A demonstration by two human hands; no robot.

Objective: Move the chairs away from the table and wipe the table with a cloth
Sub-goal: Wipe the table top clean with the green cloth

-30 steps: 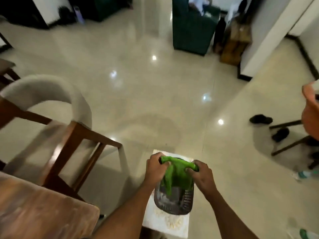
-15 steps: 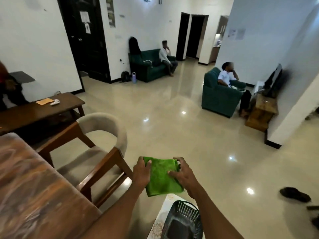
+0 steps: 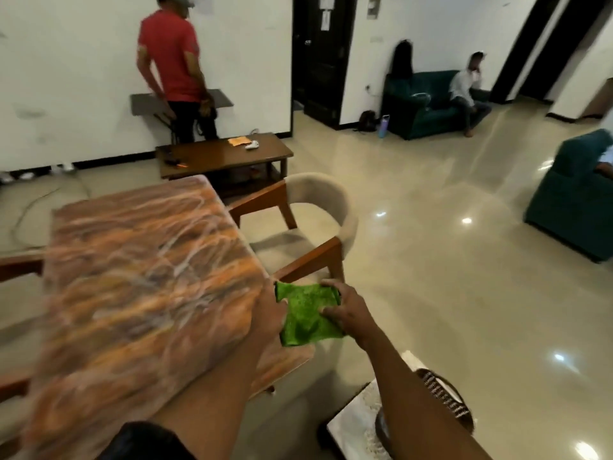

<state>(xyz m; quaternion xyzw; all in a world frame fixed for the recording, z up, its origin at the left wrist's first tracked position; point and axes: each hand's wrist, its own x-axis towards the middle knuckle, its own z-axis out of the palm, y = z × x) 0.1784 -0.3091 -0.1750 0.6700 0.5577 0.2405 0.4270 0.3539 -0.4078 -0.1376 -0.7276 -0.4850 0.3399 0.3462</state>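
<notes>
Over the near right corner of the table (image 3: pixel 132 277), both hands hold a green cloth (image 3: pixel 306 313) up in the air, folded roughly square. The left hand (image 3: pixel 270 318) has its fingers curled on the cloth's left edge; it is blurred, so the exact hold is hard to read. The right hand (image 3: pixel 345 310) pinches the right edge, fingers curled over the top corner and thumb lower down. The cloth hangs just off the table's right edge, not yet touching the top.

What matters for the next move is that the tabletop lies to the left of the cloth and stretches away from the person, its long axis running toward the far wall. The left hand is the nearer one to the top, so a short shift leftward and down would probably put the cloth flat on the near corner, ready to wipe.

A chair (image 3: pixel 315 224) with a curved pale back stands beside the table's right edge, turned partly outward; whether it is clear enough of the table is a judgement call, though it looks out of the way of the near corner.
</notes>
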